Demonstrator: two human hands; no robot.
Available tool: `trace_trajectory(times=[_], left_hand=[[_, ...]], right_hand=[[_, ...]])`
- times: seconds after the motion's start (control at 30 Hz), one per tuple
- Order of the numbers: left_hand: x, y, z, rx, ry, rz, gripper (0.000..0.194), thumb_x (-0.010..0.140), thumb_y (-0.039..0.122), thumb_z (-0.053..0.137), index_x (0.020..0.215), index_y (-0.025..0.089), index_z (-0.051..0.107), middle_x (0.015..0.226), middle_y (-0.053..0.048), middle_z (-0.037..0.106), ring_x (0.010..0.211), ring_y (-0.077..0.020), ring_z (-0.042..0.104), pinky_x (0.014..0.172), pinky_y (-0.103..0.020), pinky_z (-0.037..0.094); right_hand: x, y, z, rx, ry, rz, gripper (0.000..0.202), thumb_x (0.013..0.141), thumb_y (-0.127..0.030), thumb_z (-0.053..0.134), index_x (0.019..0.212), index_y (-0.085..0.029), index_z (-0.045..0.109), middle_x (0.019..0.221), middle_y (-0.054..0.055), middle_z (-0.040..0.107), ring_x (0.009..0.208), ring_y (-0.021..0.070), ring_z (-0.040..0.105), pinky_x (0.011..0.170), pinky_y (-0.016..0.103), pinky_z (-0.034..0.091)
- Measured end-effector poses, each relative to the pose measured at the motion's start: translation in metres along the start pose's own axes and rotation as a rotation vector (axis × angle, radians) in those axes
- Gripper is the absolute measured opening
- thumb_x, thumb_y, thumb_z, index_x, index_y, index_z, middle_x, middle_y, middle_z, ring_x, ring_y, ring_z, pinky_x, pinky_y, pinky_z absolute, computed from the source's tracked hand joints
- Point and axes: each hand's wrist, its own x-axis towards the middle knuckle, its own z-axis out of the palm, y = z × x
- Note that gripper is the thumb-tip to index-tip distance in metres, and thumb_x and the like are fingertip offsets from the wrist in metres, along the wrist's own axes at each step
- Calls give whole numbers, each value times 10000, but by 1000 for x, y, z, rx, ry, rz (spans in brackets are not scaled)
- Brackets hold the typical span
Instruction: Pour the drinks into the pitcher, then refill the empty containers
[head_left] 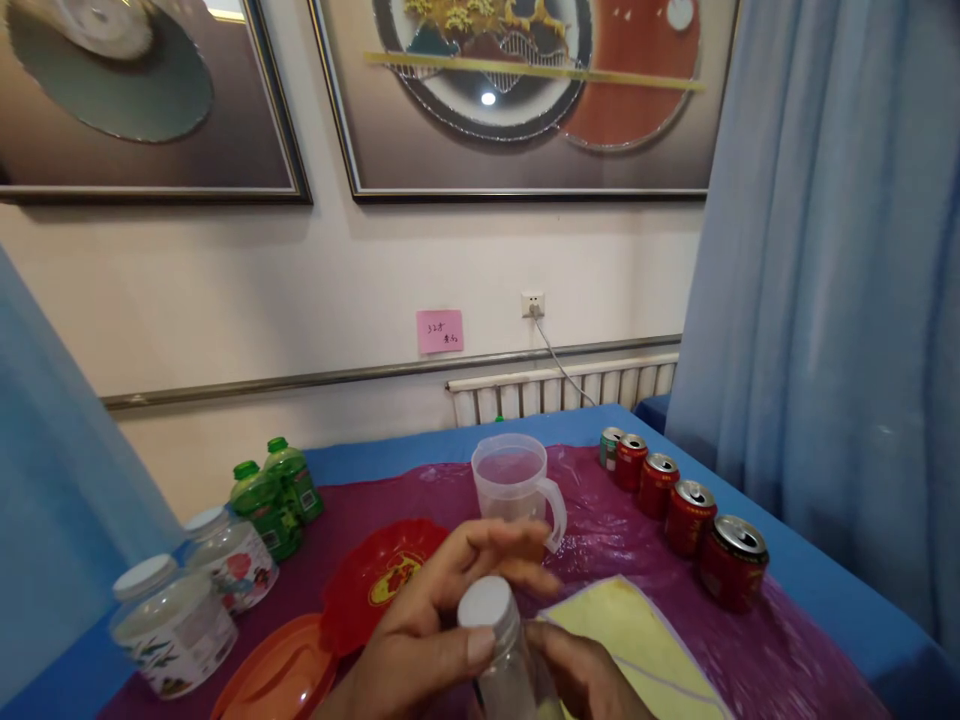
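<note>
- At the bottom edge, in front of you, the clear bottle (504,672) with its white cap (484,602) stands between your hands; its base is cut off, and what it contains is hard to make out.
- Your left hand (442,605) is loosely open, fingers stretched out beyond the cap, thumb against the bottle's side.
- Your right hand (581,668) is curled against the bottle's right side, holding it; most of its fingers are hidden.
- Your left hand partly covers the red plate (367,570); the orange dish (277,670) is cut off below.
- Beyond your hands stands one clear jug (510,480), purple showing through its wall.
- To your left you have two white-lidded jars (176,635) and two green bottles (262,510), contents unclear.
- To your right, count five cans (735,565): four red, one green, the last partly hidden.
- One yellow cloth (637,635) lies beside your right hand, partly covered.
</note>
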Motion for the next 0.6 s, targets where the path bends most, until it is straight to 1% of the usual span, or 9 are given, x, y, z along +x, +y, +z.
trace_trajectory(times=[0.07, 0.13, 0.2, 0.27, 0.4, 0.43, 0.53, 0.57, 0.6], left_hand=[[0, -3, -6, 68, 95, 59, 655, 754, 492, 832, 1337, 307, 599, 1429, -111, 591, 1280, -356, 575, 1003, -426, 514], [-2, -8, -12, 193, 242, 114, 603, 752, 447, 850, 1289, 293, 622, 1318, -103, 661, 1251, -329, 601, 1042, -404, 492], [-4, -12, -16, 243, 345, 76, 483, 775, 392, 845, 1206, 283, 654, 1188, -84, 716, 1170, -291, 649, 1004, -366, 514], [-6, -12, -19, 192, 345, 5, 431, 794, 390, 830, 1175, 272, 665, 1165, -86, 732, 1129, -281, 671, 945, -345, 541], [-9, -9, -16, 13, 256, -70, 464, 774, 458, 833, 1158, 244, 685, 1181, -115, 746, 1052, -289, 707, 855, -338, 560], [-11, -8, -13, 16, 260, -78, 479, 764, 463, 839, 1163, 243, 689, 1194, -116, 745, 1045, -287, 708, 853, -334, 558], [-17, -7, -5, 123, 330, -73, 455, 775, 462, 835, 1163, 265, 703, 1204, -88, 744, 1056, -260, 695, 869, -303, 543], [-19, -7, -3, 138, 334, -75, 436, 784, 462, 827, 1156, 269, 708, 1193, -79, 746, 1054, -252, 693, 870, -299, 541], [-21, -7, -3, 126, 314, -84, 420, 794, 465, 817, 1152, 272, 711, 1180, -74, 748, 1043, -247, 695, 863, -299, 542]], right_hand=[[1, 0, 3, 62, -2, -17, 770, 611, -743, 792, 1190, -242, 716, 1010, 56, 755, 978, 300, 713, 924, 407, 532], [2, 4, 2, 1, 104, -96, 777, 596, -683, 842, 1221, -244, 702, 1066, 71, 748, 1007, 302, 697, 976, 425, 506], [3, 10, 0, -74, 194, -130, 810, 587, -624, 879, 1272, -242, 678, 1124, 92, 735, 1044, 312, 683, 997, 437, 496], [4, 16, 0, -83, 194, -115, 838, 586, -607, 888, 1306, -245, 658, 1129, 95, 730, 1057, 320, 681, 969, 435, 515], [6, 24, 6, -15, 84, -69, 855, 539, -656, 889, 1268, -262, 678, 1060, 64, 740, 1023, 324, 695, 890, 413, 553], [6, 26, 8, -30, 97, -65, 860, 529, -652, 895, 1265, -262, 680, 1076, 66, 740, 1034, 328, 691, 897, 417, 551], [6, 30, 12, -104, 240, -74, 835, 575, -636, 883, 1288, -255, 678, 1184, 100, 723, 1112, 346, 660, 971, 455, 518], [7, 30, 13, -101, 250, -77, 831, 585, -645, 875, 1290, -250, 680, 1199, 108, 720, 1123, 350, 655, 981, 461, 512], [8, 28, 14, -74, 220, -72, 838, 585, -661, 867, 1290, -246, 683, 1189, 109, 724, 1118, 350, 657, 978, 461, 513]])
